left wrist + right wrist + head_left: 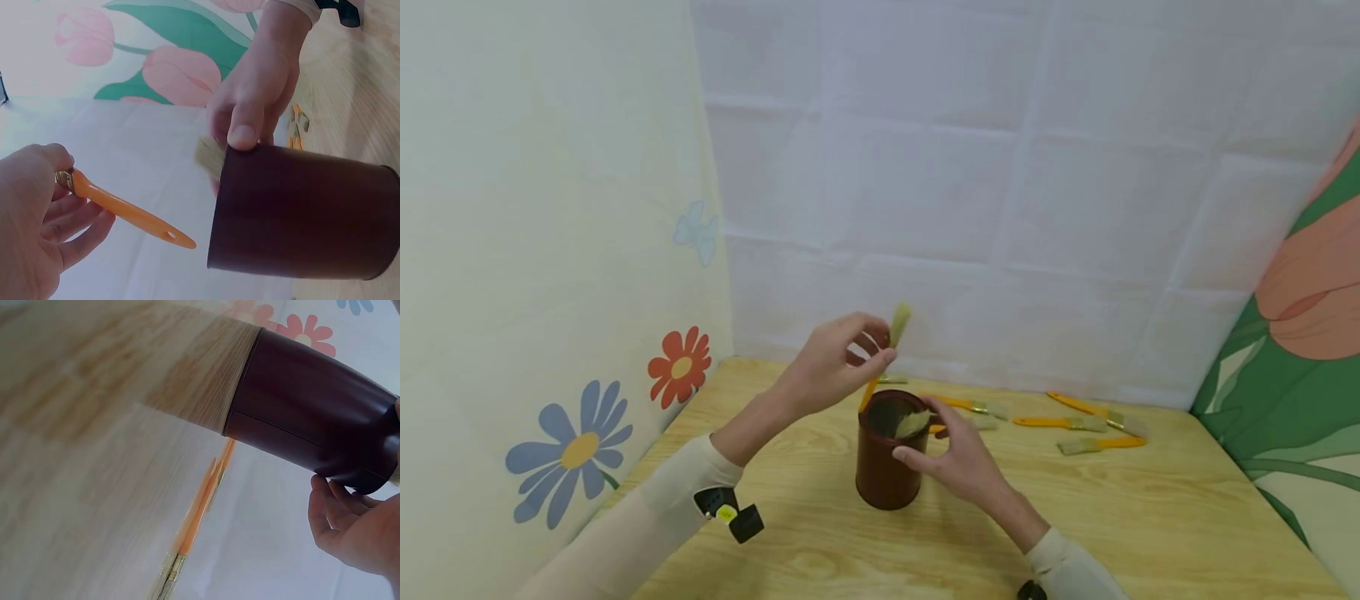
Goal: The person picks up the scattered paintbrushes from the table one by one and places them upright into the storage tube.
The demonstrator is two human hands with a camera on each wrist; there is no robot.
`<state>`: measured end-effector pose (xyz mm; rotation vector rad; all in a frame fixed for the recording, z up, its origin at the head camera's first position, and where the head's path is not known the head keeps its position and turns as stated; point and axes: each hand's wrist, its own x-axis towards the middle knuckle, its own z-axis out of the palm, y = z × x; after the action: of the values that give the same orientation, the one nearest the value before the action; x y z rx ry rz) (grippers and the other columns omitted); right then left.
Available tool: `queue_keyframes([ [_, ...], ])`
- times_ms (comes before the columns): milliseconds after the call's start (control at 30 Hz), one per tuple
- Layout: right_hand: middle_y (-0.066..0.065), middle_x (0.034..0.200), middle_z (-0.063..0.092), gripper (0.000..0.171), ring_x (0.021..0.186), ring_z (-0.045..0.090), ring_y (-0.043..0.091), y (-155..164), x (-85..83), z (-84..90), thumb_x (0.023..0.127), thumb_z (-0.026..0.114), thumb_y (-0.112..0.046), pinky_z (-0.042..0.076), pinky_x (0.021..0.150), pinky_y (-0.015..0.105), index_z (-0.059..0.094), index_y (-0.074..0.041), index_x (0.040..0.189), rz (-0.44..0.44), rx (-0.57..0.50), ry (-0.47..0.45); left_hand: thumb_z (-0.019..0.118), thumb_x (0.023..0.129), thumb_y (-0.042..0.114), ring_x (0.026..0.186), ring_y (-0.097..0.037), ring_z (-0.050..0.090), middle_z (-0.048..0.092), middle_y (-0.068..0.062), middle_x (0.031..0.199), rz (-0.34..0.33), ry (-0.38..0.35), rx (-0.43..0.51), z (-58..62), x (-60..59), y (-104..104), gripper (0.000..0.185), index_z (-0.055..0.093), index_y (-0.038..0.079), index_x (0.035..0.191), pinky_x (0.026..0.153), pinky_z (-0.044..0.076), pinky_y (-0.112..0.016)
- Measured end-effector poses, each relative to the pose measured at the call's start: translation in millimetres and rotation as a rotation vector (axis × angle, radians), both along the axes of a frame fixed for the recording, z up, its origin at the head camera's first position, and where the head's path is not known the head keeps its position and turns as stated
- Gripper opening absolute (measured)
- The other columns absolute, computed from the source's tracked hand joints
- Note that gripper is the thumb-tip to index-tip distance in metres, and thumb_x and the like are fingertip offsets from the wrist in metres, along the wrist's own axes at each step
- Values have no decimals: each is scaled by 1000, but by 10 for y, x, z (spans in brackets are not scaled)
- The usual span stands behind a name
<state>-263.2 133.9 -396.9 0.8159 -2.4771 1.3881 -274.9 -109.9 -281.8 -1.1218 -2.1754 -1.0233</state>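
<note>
My left hand (pixel 871 357) pinches a paintbrush (pixel 898 323) near its ferrule, bristles up, the orange handle slanting down toward the mouth of a dark red cup (pixel 880 471). In the left wrist view the same hand (pixel 44 212) holds the orange handle (pixel 125 215) beside the cup (pixel 300 215). My right hand (pixel 951 454) grips the cup at its rim, thumb (pixel 244 134) on the outside and fingers over the far side. Another brush's bristles (pixel 913 423) stick out of the cup by those fingers. The right wrist view shows the cup (pixel 312 425) and the right hand's fingers (pixel 350 528) at its rim.
Several orange-handled brushes (pixel 1063 423) lie on the wooden table (pixel 1150 517) behind and to the right of the cup. Two of them (pixel 194 519) show under the cup in the right wrist view. Cloth walls, flowered at left and right, close the table in.
</note>
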Motion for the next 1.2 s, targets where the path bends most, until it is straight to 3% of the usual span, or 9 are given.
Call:
queue_keyframes([
  [167,-9,133,59,75,117,58,12,-6,-1,1,85,84,-45,51,91,45,52,-20,147,-1,6,15,69,100,20,88,-10,67,65,1,102,-27,-25,54,-30,102,39,23,63,9,119,68,58,-29],
  [400,-9,134,59,74,117,58,12,2,-6,-8,85,84,-44,51,89,42,51,-19,147,10,7,26,67,101,18,96,-19,68,64,-2,110,-108,-168,94,-223,147,81,24,62,7,122,74,58,-31],
  [533,-9,136,58,74,117,58,12,5,0,-4,86,83,-44,51,90,41,51,-20,148,8,11,20,65,102,19,99,-18,68,63,-3,114,-129,-217,48,-352,135,89,25,61,6,123,75,58,-31],
  [700,-8,138,57,75,118,58,14,10,-2,0,86,83,-43,50,91,49,50,-21,149,17,6,15,65,102,21,96,-12,67,60,2,111,-134,-257,-20,-487,143,74,24,60,11,123,72,57,-30],
  [900,-8,139,55,78,119,58,13,19,-11,1,86,83,-46,51,89,44,48,-19,151,3,21,16,65,103,23,93,-9,65,61,5,107,-123,-211,-111,-570,149,49,23,58,14,123,76,55,-31],
  [1200,-5,138,56,81,120,58,18,13,-17,-26,86,81,-50,51,90,47,47,-18,151,11,10,4,65,103,28,107,-12,61,61,10,116,-85,-167,-234,-685,131,11,31,58,18,131,86,52,-34],
])
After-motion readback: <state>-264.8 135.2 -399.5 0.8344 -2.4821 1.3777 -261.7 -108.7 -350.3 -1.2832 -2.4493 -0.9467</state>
